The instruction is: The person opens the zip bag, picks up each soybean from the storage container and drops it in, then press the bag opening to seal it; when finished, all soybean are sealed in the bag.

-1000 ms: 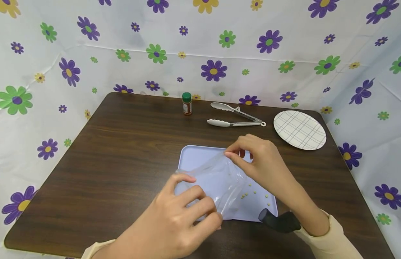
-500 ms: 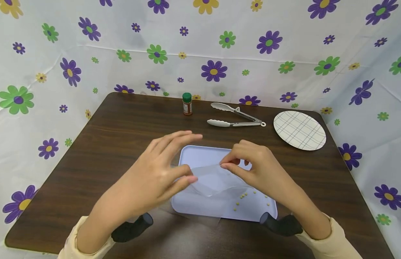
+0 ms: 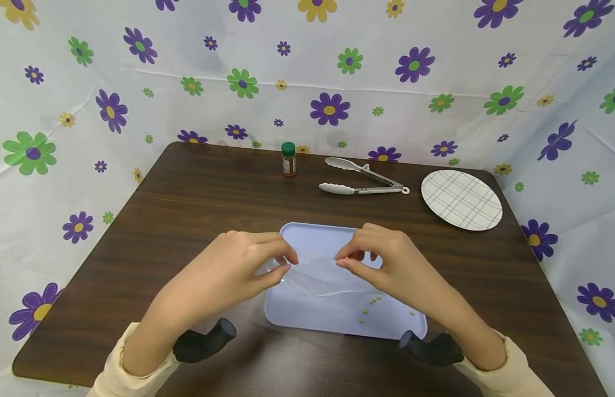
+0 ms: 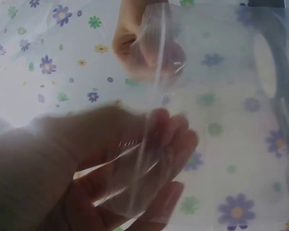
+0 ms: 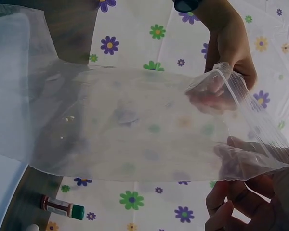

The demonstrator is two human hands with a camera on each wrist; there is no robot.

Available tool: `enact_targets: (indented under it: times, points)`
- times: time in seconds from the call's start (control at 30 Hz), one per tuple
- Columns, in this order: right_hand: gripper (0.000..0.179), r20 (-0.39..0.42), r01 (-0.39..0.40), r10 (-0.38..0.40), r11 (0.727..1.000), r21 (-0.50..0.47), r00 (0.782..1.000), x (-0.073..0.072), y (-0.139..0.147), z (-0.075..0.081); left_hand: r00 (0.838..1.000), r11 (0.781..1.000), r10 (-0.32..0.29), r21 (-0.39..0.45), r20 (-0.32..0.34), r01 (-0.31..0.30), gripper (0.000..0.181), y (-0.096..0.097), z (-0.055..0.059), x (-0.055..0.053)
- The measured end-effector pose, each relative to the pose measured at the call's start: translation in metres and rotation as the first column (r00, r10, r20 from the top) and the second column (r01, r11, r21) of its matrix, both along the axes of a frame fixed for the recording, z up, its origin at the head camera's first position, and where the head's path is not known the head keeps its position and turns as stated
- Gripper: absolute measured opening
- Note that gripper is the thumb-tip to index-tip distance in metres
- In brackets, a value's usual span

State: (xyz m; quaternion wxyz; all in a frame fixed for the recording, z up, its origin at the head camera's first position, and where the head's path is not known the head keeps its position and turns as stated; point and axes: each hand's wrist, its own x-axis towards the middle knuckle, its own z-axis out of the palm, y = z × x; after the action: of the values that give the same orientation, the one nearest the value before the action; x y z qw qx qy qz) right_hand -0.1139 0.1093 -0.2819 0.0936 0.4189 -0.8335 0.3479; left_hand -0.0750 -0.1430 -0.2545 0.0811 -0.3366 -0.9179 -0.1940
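A clear plastic bag [image 3: 312,282] is stretched between my two hands above a pale lavender tray [image 3: 307,322]. My left hand [image 3: 245,262] pinches the bag's left side between thumb and fingers. Close by, my right hand [image 3: 379,252] pinches the other side of the same edge. In the right wrist view the bag [image 5: 135,125] hangs down towards the tray, with a line running along its gathered mouth. The left wrist view shows the left fingers [image 4: 159,192] through the film. Several small yellow pieces [image 3: 371,301] lie on the tray's right part, some hidden behind my right hand.
Behind the tray stand a green-capped spice bottle [image 3: 289,160] and spread white-tipped tongs [image 3: 364,179]. A white checked plate [image 3: 461,199] lies at the back right of the brown table [image 3: 188,204]. Flowered cloth [image 3: 268,60] hangs behind.
My left hand has lifted from the near side of the bag, spread its fingers, then closed them on the bag's edge. My right hand has shifted slightly down and left, still pinching.
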Motion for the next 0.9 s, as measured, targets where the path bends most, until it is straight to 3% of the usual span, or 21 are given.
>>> enact_targets:
  times: [0.13,0.2,0.43,0.6,0.67,0.77,0.83,0.9]
  points:
    - [0.012,0.004,-0.017,0.017,1.0,0.004,1.0,0.0,0.0,-0.002,0.998,1.0,0.001,-0.001,-0.056,-0.001,0.014,0.001,-0.004,0.0]
    - [0.012,0.005,-0.022,0.022,1.0,0.006,1.0,0.0,0.0,-0.002,0.999,1.0,-0.012,-0.016,-0.052,0.011,0.014,0.0,-0.004,0.0]
    - [0.011,0.037,-0.064,0.063,0.998,0.021,0.997,0.002,0.0,-0.004,0.997,0.99,-0.078,-0.113,0.01,0.079,0.033,-0.007,-0.005,0.006]
    - [0.01,0.085,-0.083,0.079,0.996,0.044,0.993,0.001,0.008,-0.01,0.992,0.987,-0.086,-0.127,0.097,0.098,0.034,-0.014,-0.009,0.015]
    - [0.009,0.114,-0.042,0.034,0.997,0.068,0.993,-0.004,0.016,-0.015,0.986,0.989,-0.079,-0.115,0.144,0.096,0.033,-0.019,-0.012,0.019]
    - [0.006,0.163,0.073,-0.095,0.988,0.139,0.982,-0.021,0.032,-0.03,0.976,0.992,-0.051,-0.1,0.21,0.073,0.033,-0.029,-0.021,0.024]
    - [0.004,0.197,0.154,-0.194,0.967,0.201,0.961,-0.036,0.043,-0.044,0.973,0.995,-0.007,-0.096,0.231,0.03,0.033,-0.035,-0.03,0.024]
    - [0.005,0.234,0.21,-0.271,0.944,0.256,0.934,-0.052,0.052,-0.06,0.976,0.994,0.058,-0.098,0.211,-0.038,0.032,-0.043,-0.041,0.023]
